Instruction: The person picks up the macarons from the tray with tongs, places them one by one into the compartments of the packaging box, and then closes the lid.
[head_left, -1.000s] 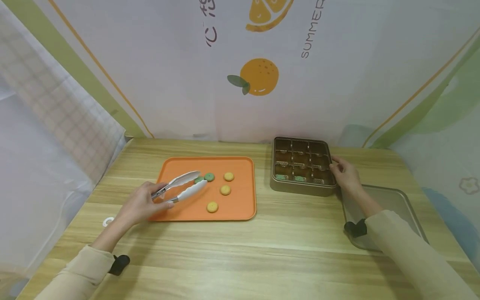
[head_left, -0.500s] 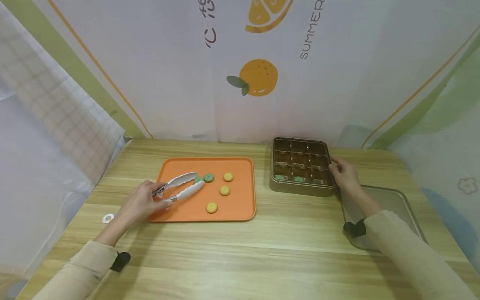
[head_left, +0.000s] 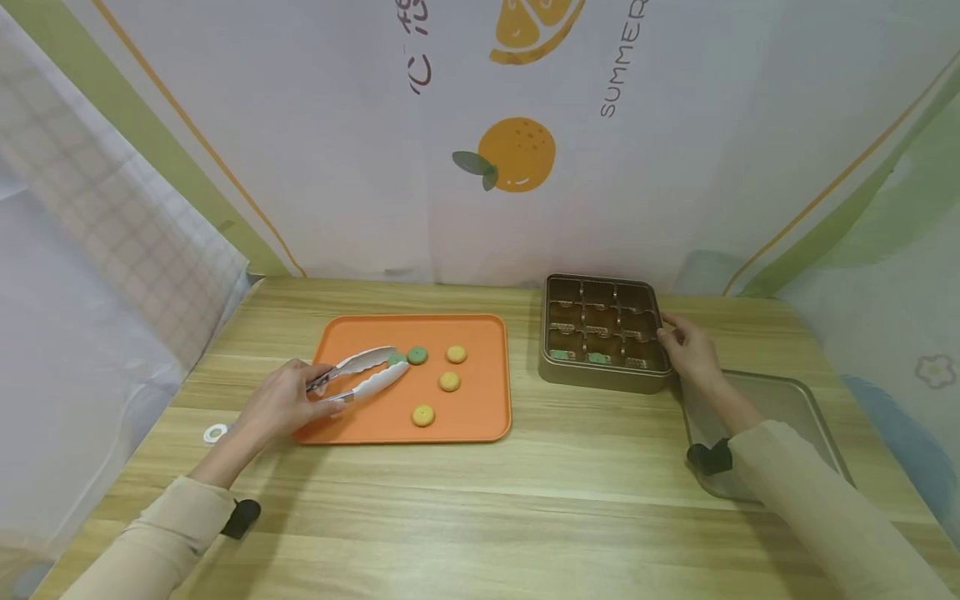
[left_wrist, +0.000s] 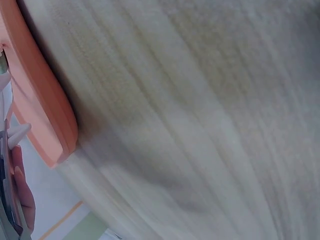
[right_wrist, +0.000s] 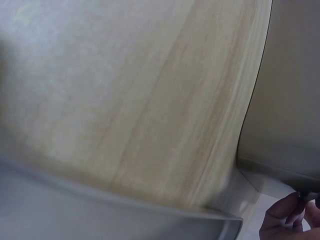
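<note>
My left hand [head_left: 279, 402] holds metal tongs [head_left: 360, 360] with pale scalloped tips over the orange tray [head_left: 345, 327]. Between the parted tips lies a green cookie [head_left: 397, 358], partly covered by them; whether they touch it I cannot tell. Beside it sits another green cookie [head_left: 417, 356]. Three yellow cookies [head_left: 449, 382] are spread to the right on the tray. My right hand [head_left: 691, 350] grips the right side of a bronze tin [head_left: 600, 379] with a divided insert. Green pieces [head_left: 597, 358] show in two front compartments. In the right wrist view, curled fingers [right_wrist: 282, 215] meet the tin's edge.
A flat bronze tin lid [head_left: 776, 400] lies right of the tin, partly under my right forearm. Near my left wrist is a small white ring [head_left: 215, 433] on the wooden table [head_left: 480, 517]. A printed cloth [head_left: 337, 167] hangs behind the table.
The tong tips have drawn slightly closer together around the green cookie and shifted a little left. My right hand and the tin stay in place.
</note>
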